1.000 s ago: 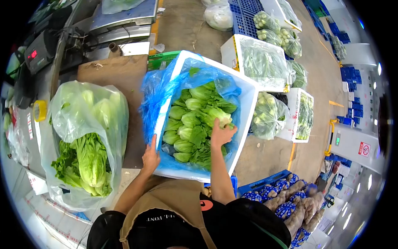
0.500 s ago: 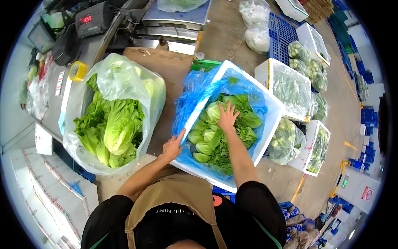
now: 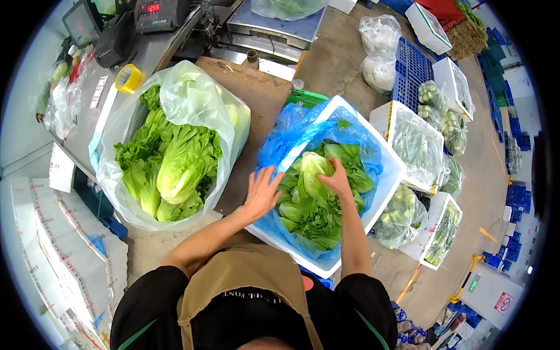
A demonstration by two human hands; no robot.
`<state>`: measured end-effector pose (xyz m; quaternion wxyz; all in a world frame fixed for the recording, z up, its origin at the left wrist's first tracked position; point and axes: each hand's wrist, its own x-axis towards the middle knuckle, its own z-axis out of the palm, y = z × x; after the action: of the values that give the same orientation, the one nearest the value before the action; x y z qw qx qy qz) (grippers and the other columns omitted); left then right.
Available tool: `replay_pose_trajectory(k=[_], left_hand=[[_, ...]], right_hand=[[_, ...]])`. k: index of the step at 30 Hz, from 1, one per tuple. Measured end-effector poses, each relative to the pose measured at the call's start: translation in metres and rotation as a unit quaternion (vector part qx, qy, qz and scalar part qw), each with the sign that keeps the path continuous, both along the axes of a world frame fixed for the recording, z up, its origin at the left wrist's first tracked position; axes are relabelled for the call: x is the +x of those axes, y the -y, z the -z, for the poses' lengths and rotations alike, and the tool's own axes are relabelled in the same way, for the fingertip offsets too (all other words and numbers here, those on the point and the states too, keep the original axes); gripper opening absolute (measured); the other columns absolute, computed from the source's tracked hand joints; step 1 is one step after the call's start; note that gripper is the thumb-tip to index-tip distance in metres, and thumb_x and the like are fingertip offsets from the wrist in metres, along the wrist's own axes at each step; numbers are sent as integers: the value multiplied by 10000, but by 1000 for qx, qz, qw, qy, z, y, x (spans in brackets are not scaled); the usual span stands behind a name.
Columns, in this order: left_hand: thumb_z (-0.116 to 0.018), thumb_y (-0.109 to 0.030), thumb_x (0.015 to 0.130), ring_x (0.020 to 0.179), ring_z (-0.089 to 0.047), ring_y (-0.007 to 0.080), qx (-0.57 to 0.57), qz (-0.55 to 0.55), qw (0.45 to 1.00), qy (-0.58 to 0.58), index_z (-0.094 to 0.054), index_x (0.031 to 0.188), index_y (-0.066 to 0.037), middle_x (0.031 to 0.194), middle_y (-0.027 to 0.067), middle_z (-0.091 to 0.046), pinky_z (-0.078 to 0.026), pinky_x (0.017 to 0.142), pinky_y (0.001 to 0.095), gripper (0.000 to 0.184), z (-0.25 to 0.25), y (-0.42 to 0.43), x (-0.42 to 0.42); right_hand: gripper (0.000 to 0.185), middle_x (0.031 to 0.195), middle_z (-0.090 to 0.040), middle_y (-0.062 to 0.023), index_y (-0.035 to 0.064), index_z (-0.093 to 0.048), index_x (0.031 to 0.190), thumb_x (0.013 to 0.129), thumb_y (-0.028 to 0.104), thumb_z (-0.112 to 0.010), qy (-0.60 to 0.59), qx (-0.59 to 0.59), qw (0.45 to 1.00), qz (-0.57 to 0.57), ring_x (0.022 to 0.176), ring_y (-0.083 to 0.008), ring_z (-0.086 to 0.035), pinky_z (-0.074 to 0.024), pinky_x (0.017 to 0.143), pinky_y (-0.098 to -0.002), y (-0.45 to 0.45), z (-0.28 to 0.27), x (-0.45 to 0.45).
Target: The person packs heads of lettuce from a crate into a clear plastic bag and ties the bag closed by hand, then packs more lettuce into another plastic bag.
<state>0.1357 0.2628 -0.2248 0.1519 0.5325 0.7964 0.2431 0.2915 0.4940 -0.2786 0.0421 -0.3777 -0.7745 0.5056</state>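
A white foam box (image 3: 382, 189) lined with blue plastic (image 3: 279, 135) stands before me, filled with leafy green lettuces (image 3: 350, 160). My right hand (image 3: 336, 179) is inside it, thumb and fingers curled round the pale base end of one lettuce head (image 3: 314, 172), which lies on top of the others. At the box's left rim, my left hand (image 3: 262, 193) has its fingers spread over the edge and blue liner, holding nothing. To the left sits a large clear plastic bag (image 3: 195, 96) with its mouth gaping, full of lettuces (image 3: 189, 160).
A scale display (image 3: 153, 8) and a yellow tape roll (image 3: 128, 78) are on the metal counter at upper left. On the right, white foam boxes (image 3: 415, 143), bagged vegetables (image 3: 399, 219) and a blue plastic pallet (image 3: 411, 74) are on the floor. A brown board (image 3: 251, 93) lies beyond my left hand.
My right hand has gone from lying spread on the lettuces to gripping one head, now tilted up. My left hand has moved forward along the rim, fingers spread. The whole view has shifted.
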Motion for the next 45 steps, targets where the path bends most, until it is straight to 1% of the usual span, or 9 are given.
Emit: replay_pose_trajectory(k=[13, 20, 22, 25, 28, 33, 35, 40, 45], left_hand=[[-669, -90, 754, 1096, -529, 276, 189, 381, 893, 150, -606, 1024, -62, 1174, 95, -564, -418, 877, 385, 279, -94, -89, -18], [-606, -122, 835, 870, -636, 253, 121, 196, 884, 406, -574, 1129, -28, 1062, 145, -605, -509, 753, 336, 310, -94, -67, 20], [-612, -175, 830, 801, -644, 244, 172, -45, 638, 749, -549, 1161, 19, 1043, 195, -597, -514, 729, 328, 388, -105, -63, 31], [-587, -192, 833, 798, -638, 301, 152, -35, 757, 634, -534, 1135, 69, 1047, 230, -581, -519, 717, 359, 403, -91, -56, 9], [-566, -170, 829, 858, -616, 352, 11, -12, 968, 252, -534, 1122, 59, 1040, 230, -581, -511, 758, 397, 373, -87, -21, 1], [-620, -138, 787, 824, -607, 327, 274, -150, 950, 8, -568, 1050, -66, 933, 137, -613, -495, 717, 425, 277, -174, 68, -60], [-750, -245, 681, 1030, -520, 341, 216, -277, 924, -152, -496, 1127, -37, 1082, 176, -532, -417, 848, 451, 553, -177, 101, -94], [-782, -310, 641, 1168, -409, 366, 18, -234, 969, 71, -314, 1341, -48, 1251, 231, -402, -370, 911, 502, 882, -110, 166, -121], [-719, -214, 725, 1306, -273, 377, 55, -100, 987, 115, -306, 1387, -176, 1420, 183, -288, -244, 1073, 511, 781, -87, 184, -114]], right_hand=[[826, 1234, -497, -120, -10, -420, 1291, 599, 315, -735, -234, -357, 900, 88, 1132, -232, -485, -379, 959, -337, 37, -81, 54], [432, 1024, -600, -109, 73, -532, 1163, 805, 315, -534, -265, -533, 764, 248, 875, -228, -595, -513, 750, -342, 93, -74, 81], [491, 1015, -599, -117, 50, -545, 1130, 794, 407, -529, -222, -494, 795, 275, 858, -244, -593, -515, 722, -344, 115, -108, 72], [678, 1037, -567, -186, 4, -519, 1137, 721, 534, -593, -282, -376, 883, -12, 889, -280, -579, -514, 742, -390, 92, -109, 73], [770, 1104, -526, -188, 34, -459, 1208, 658, 509, -714, -425, -464, 769, -116, 876, -311, -590, -541, 740, -417, 67, -158, 31], [788, 1250, -432, -193, 23, -345, 1305, 703, 389, -698, -443, -547, 683, -197, 1039, -308, -515, -494, 844, -412, 69, -279, -89], [803, 1309, -395, -195, 18, -300, 1344, 721, 341, -692, -407, -588, 660, -231, 1104, -306, -485, -475, 885, -409, 87, -297, -145], [694, 1227, -514, -191, -13, -398, 1303, 718, 198, -706, -390, -452, 775, -205, 1029, -277, -566, -481, 875, -373, 135, -284, -265], [697, 1185, -528, -155, 66, -483, 1239, 595, 88, -749, -427, 173, 780, -424, 1084, -280, -525, -416, 944, -391, 207, -330, -327]])
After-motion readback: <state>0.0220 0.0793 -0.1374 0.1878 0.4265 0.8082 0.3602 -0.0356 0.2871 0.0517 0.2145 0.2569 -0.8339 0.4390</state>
